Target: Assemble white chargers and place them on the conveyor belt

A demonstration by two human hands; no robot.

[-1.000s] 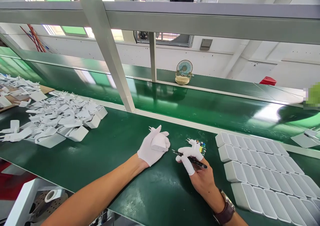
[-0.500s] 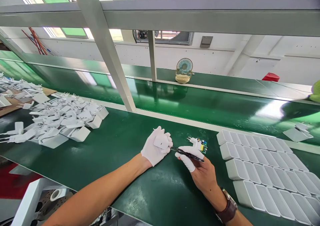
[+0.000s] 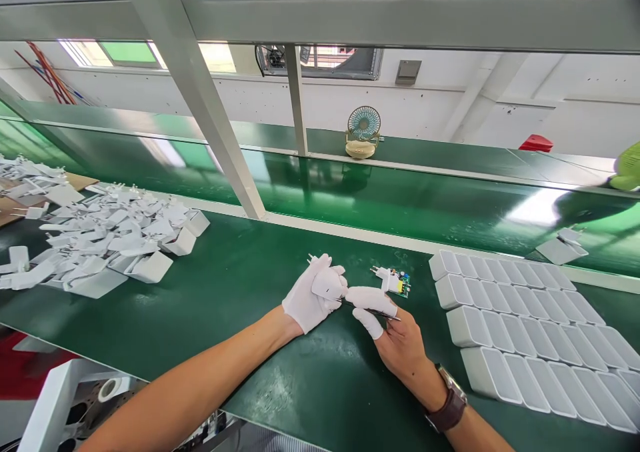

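Observation:
My left hand (image 3: pixel 310 300), in a white glove, lies palm up over the green bench with a white plug part (image 3: pixel 327 284) held in its curled fingers; metal pins stick out near the fingertips. White finger covers are on my right hand (image 3: pixel 383 312), which grips dark tweezers (image 3: pixel 385 315). The tweezers' tip is at the right edge of the plug part, partly hidden by my fingers. Just beyond my right hand, a white plug piece with a small circuit board (image 3: pixel 400 283) rests on the bench.
Rows of white open housings (image 3: pixel 505 319) stand at the right. A heap of white plug parts (image 3: pixel 115 239) covers the left side. A slanted metal post (image 3: pixel 200 99) rises behind the bench (image 3: pixel 240 265). Farther back is a small fan (image 3: pixel 363 132).
The view has shifted slightly. My right hand has moved a little left, its fingers now nearer the plug part, and the tweezers show less. The plug part in my left hand has turned slightly.

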